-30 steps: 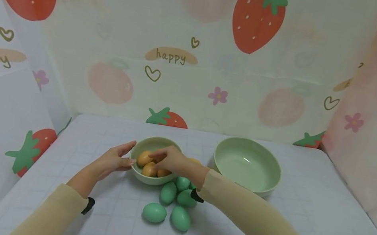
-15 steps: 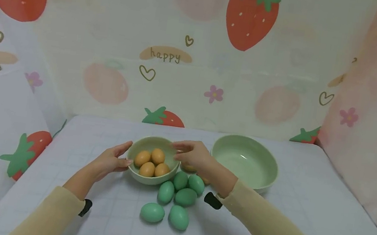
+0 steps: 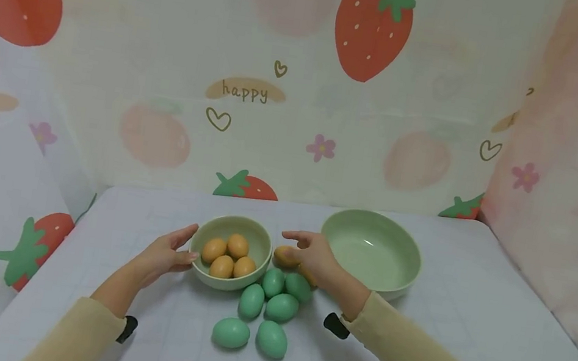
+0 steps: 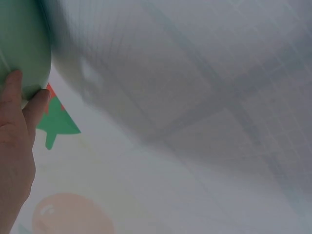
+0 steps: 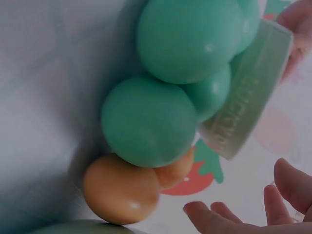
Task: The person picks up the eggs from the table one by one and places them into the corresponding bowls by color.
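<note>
Orange eggs (image 3: 222, 266), 4 in bowl (image 3: 226, 284), left hand (image 3: 164, 257) straight-fingered against its side, right hand (image 3: 318, 260) spread near others (image 3: 281, 256)

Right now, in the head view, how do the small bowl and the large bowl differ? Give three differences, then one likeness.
Size: the small bowl is narrower than the large bowl.
Contents: the small bowl holds four orange eggs; the large bowl shows none.
Contact: the left hand touches the small bowl; neither hand holds the large bowl.
Shared: both are round and pale green.
</note>
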`<control>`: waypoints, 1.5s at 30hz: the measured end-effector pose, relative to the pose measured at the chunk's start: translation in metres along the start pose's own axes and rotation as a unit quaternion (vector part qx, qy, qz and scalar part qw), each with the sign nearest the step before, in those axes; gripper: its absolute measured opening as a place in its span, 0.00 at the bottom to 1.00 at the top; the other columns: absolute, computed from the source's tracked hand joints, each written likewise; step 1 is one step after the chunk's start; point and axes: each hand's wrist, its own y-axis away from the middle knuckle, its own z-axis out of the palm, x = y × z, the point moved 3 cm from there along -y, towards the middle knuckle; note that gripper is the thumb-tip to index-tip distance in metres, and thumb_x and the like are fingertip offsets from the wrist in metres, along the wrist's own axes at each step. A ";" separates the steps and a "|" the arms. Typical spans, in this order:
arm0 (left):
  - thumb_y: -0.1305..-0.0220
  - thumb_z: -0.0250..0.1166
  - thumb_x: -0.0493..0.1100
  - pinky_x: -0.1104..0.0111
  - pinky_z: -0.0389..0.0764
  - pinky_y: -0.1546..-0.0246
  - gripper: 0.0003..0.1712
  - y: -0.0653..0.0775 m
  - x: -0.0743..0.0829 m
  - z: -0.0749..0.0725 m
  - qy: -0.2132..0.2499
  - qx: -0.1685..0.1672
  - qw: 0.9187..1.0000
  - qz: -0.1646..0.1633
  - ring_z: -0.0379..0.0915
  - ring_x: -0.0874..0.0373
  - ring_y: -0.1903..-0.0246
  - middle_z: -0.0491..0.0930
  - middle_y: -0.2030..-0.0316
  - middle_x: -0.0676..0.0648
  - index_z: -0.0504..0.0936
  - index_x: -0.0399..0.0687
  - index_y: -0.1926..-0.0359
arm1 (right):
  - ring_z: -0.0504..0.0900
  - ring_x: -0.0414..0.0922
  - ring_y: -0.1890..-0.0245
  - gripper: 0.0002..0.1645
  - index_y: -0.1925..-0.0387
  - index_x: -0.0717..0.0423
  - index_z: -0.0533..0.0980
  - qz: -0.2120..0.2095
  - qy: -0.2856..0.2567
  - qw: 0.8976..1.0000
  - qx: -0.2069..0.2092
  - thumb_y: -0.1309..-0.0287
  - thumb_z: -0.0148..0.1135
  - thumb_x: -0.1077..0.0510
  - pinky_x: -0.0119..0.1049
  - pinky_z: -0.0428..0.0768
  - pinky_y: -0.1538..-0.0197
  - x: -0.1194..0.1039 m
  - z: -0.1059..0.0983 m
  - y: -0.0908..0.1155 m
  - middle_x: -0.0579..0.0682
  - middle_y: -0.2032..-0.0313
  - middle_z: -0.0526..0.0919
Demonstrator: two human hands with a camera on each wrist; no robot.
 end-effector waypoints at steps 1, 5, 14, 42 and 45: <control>0.31 0.58 0.32 0.57 0.72 0.41 0.45 0.000 0.000 0.000 0.002 0.001 1.000 0.003 0.44 0.36 0.29 0.33 0.25 0.35 0.40 0.39 0.24 | 0.62 0.59 0.32 0.21 0.44 0.59 0.79 -0.007 0.010 1.000 0.005 0.40 0.62 0.68 0.53 0.62 0.32 0.002 0.001 -0.002 0.62 0.36 0.70; 0.31 0.58 0.32 0.58 0.73 0.41 0.45 -0.001 0.000 0.000 0.004 0.002 1.000 0.006 0.44 0.36 0.29 0.33 0.25 0.35 0.40 0.39 0.24 | 0.61 0.57 0.31 0.20 0.45 0.59 0.79 -0.023 0.062 0.998 0.017 0.40 0.62 0.68 0.54 0.60 0.31 0.012 0.003 -0.012 0.60 0.36 0.70; 0.31 0.57 0.33 0.59 0.73 0.42 0.44 -0.002 -0.001 0.000 -0.002 -0.003 1.000 0.008 0.45 0.37 0.29 0.33 0.25 0.35 0.40 0.39 0.24 | 0.64 0.59 0.33 0.20 0.50 0.61 0.81 -0.064 0.188 0.979 0.032 0.46 0.64 0.69 0.52 0.63 0.32 0.022 0.012 -0.022 0.65 0.37 0.70; 0.31 0.57 0.31 0.58 0.72 0.41 0.44 0.000 0.002 -0.001 -0.001 -0.001 1.000 0.008 0.45 0.37 0.29 0.34 0.25 0.34 0.41 0.37 0.24 | 0.74 0.54 0.41 0.21 0.47 0.60 0.81 -0.067 0.286 0.954 0.060 0.43 0.59 0.71 0.48 0.71 0.37 0.014 0.021 -0.029 0.58 0.46 0.80; 0.32 0.58 0.31 0.58 0.72 0.41 0.44 -0.001 0.001 0.000 0.003 -0.001 1.000 0.008 0.45 0.37 0.29 0.34 0.25 0.34 0.41 0.37 0.24 | 0.74 0.55 0.42 0.20 0.47 0.60 0.81 -0.082 0.271 0.957 0.066 0.42 0.62 0.68 0.48 0.72 0.38 0.012 0.019 -0.026 0.59 0.47 0.80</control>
